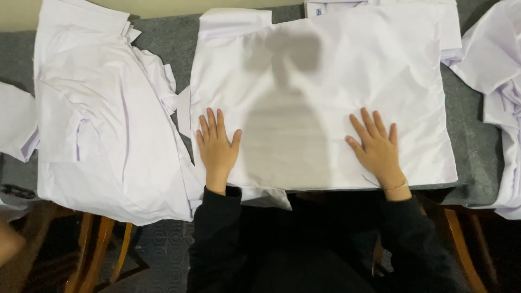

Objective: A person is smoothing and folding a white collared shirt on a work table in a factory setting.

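- Black sleeves (325, 244), ours, sit closest to the lens along the bottom edge, and both arms reach forward from them.
- Beyond them, the grey worktop (472, 146) carries everything we see; wooden legs (97, 244) show beneath its near edge.
- On its left lies a loose heap of white garments (108, 135), crumpled and overhanging the near edge; another white pile (502, 81) lies at the far right, and a folded white piece (380, 6) peeks out at the top.
- Centre stage is the white shirt (325, 97), spread flat and squared, its collar end at the upper left, with the shadow of our head falling across the middle.
- Our left hand (217, 146) presses palm-down on the shirt near its left edge, fingers apart and gripping nothing.
- Our right hand (377, 147) lies flat toward the shirt's right side, fingers likewise spread, with a thin bracelet (398, 187) at the wrist.
- We judge that this is the smoothing stage of folding: the cloth is being pressed flat. A further fold would call for pinching an edge rather than pressing.
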